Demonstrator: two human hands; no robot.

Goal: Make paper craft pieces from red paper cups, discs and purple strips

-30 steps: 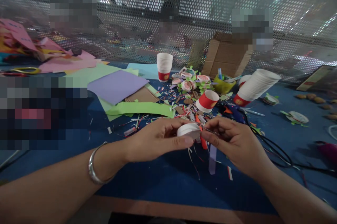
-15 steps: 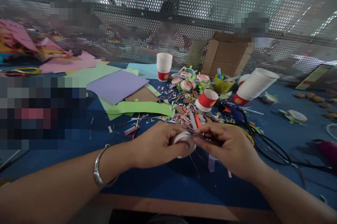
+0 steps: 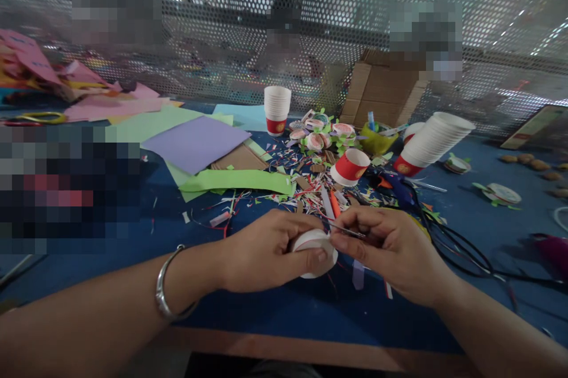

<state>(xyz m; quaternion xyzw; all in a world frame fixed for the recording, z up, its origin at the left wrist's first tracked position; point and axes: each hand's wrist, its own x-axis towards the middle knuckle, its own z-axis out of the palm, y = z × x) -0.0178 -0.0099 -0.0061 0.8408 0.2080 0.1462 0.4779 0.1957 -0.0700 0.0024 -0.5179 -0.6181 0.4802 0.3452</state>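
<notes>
My left hand is closed around the cut-down base of a white paper cup, its thumb lying over the near side. My right hand grips a small pair of scissors, the thin metal blades pointing left at the cup's rim. Its handles are mostly hidden by the fingers. Just beyond both hands lie a heap of paper scraps and an orange strip. A cut red and white paper cup stands behind that heap.
Stacked paper cups stand at the back; another stack leans at right. Small paper turtles are piled between them. Purple paper and a green strip lie left. Black cables and a blue glue gun lie right.
The cup base has turned and shifted slightly right and down in my left hand. The scissors have tilted, and their blades now sit by its upper right rim.
</notes>
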